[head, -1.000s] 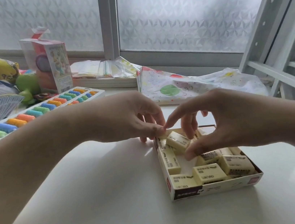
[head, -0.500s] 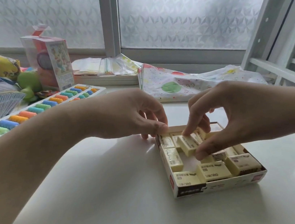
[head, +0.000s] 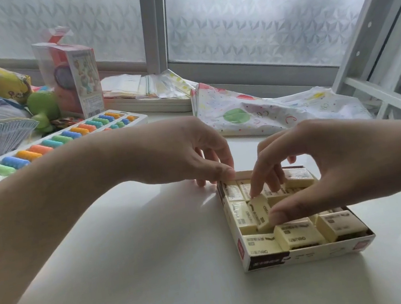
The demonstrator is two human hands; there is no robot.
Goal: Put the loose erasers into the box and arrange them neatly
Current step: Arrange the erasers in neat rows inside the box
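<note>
Right hand (head: 330,167) now pinches one eraser (head: 260,211) down into the box (head: 299,257) — a gap filling; left hand (head: 184,154) grips its far-left corner.

White table (head: 134,277) under eraser box (head: 309,256)

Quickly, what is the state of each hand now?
Left hand: fingers curled on the box at its far-left corner.
Right hand: pinching one eraser inside the box.
</note>
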